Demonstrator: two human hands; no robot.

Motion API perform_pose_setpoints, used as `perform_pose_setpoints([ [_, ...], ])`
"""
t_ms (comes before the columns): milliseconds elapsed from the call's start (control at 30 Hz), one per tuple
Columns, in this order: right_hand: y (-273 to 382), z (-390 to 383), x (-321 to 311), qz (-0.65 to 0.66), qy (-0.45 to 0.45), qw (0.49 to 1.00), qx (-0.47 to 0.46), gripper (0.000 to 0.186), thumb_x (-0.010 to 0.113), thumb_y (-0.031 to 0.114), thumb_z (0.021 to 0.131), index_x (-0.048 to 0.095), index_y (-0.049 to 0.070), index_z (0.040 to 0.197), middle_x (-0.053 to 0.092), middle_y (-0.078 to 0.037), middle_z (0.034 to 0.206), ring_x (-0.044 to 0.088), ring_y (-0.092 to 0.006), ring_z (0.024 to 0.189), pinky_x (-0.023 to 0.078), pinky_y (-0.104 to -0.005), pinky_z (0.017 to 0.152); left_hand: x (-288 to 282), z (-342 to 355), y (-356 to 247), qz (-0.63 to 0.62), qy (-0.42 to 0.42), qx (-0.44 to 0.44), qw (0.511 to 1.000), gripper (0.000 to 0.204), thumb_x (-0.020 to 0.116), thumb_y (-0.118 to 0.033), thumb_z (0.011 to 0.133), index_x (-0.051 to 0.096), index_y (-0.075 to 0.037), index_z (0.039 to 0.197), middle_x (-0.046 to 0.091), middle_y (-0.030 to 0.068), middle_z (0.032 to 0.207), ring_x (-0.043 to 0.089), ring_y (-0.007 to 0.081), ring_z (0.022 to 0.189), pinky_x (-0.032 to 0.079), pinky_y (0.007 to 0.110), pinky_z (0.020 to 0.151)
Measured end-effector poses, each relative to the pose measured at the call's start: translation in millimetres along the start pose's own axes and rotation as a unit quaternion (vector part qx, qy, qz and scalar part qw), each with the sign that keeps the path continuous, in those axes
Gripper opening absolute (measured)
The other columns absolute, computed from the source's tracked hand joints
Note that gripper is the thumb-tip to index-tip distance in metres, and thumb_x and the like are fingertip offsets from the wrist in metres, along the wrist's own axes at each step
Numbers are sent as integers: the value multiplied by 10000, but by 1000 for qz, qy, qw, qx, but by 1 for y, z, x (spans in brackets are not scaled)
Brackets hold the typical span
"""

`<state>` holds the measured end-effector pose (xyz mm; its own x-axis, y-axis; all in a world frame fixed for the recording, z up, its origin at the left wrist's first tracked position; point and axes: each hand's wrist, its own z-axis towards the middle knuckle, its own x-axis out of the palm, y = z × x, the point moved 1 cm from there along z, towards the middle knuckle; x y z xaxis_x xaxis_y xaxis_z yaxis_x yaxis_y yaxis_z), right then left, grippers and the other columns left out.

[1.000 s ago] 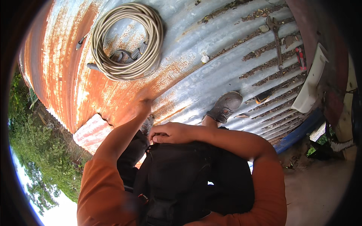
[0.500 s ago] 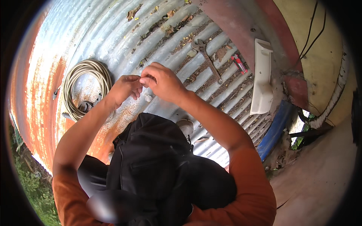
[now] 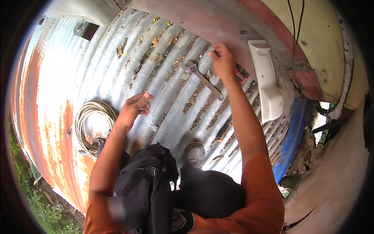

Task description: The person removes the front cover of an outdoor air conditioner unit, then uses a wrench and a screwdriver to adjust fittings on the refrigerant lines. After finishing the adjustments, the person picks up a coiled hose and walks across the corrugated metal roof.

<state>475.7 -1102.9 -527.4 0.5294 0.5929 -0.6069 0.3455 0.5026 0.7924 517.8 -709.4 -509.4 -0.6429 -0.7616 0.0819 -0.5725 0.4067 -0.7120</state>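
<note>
My left hand (image 3: 133, 110) hovers over the corrugated metal sheet, fingers loosely bent and apart, with nothing visible in it. Farther right, my right hand (image 3: 224, 64) is raised near the reddish wall edge, thumb and fingertips pinched together. A tiny dark spot shows at those fingertips, too small to name. Below it an adjustable wrench (image 3: 204, 81) lies slantwise across the ridges. A red folding tool (image 3: 240, 76) lies beside my right wrist, partly hidden by it. To the left of my left forearm rests a coil of beige cable (image 3: 80, 126).
A long white plastic cover (image 3: 266, 84) leans along the right side. Near it are a blue pipe (image 3: 289, 142) and hanging black wires (image 3: 297, 25). A black bag (image 3: 144, 175) sits against me. The metal sheet (image 3: 105, 74) carries dry leaves and dirt; greenery (image 3: 35, 195) lies beyond its left edge.
My hands were together at the fingertips and are now apart. The right has moved far and right, toward the red tool; the left has stayed nearer me. The view has shifted.
</note>
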Motion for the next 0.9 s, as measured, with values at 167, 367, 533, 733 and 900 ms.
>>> perform_pose_setpoints([
  [167,-83,93,-52,-213,-93,972,26,349,883,245,917,671,25,1086,778,-172,1013,750,-423,942,582,-502,867,12,34,10,-65,53,-28,996,430,690,-435,1104,734,-41,1268,675,23,969,658,142,864,549,323,832],
  [367,-107,106,-59,-264,-119,957,-22,333,864,262,928,691,43,1109,767,-175,1121,734,-424,1030,571,-504,890,24,50,-22,-44,66,46,996,358,682,-346,1112,738,-30,1272,683,27,974,662,144,877,556,326,852],
  [533,-109,14,-101,-149,77,983,67,394,857,185,919,711,67,1265,699,-198,1353,714,-415,1114,571,-483,978,26,36,-45,-12,61,85,994,296,650,-272,1135,731,-29,1283,696,-1,960,663,125,880,547,316,844],
  [733,-117,-71,-117,-146,21,989,0,408,778,203,1016,665,27,1366,782,-122,1080,741,-289,937,584,-392,862,60,44,-74,64,116,123,984,294,673,-185,1108,703,-4,1337,704,14,1034,674,135,939,556,331,883],
  [900,-64,-83,-133,417,137,868,232,451,641,414,1118,697,-11,1258,743,-73,920,659,-131,731,493,-287,631,114,49,-114,152,155,214,952,419,676,-186,1094,641,3,1467,726,60,1184,699,163,1065,562,344,970],
])
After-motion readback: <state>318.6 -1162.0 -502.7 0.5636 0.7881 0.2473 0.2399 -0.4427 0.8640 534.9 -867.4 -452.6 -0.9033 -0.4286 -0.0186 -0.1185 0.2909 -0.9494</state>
